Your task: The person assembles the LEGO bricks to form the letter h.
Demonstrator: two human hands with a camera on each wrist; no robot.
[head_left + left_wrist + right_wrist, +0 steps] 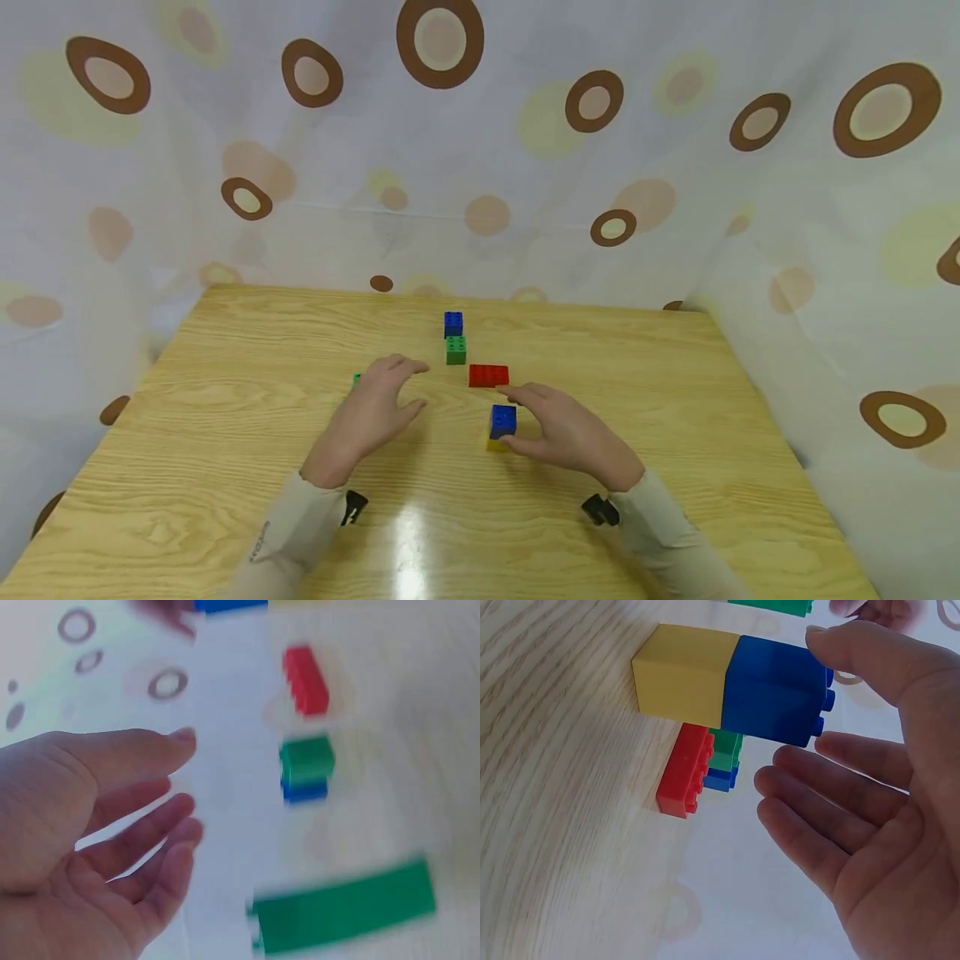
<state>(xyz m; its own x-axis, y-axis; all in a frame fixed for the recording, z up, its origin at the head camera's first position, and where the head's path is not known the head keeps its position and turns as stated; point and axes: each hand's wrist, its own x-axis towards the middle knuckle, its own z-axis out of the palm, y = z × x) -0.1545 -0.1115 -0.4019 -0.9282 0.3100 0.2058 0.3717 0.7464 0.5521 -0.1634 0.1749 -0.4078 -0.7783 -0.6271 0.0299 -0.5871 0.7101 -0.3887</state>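
Observation:
A blue brick (503, 421) sits on top of a yellow brick (682, 675), making a small upright stack on the table. My right hand (566, 429) is beside this stack, thumb and fingers spread apart. In the right wrist view its thumb tip overlaps the blue brick's upper corner; whether they touch I cannot tell. Over the table to the left, my left hand (367, 417) holds nothing, its fingers loosely bent with a gap to the thumb. A long green brick (345, 911) stands near it, mostly hidden behind that hand in the head view.
Beyond the stack lies a red brick (488, 376). Farther back are a smaller green brick (456, 351) and another blue brick (453, 324), close together. The wooden table (637, 358) ends at a patterned curtain (487, 150) behind and at the sides.

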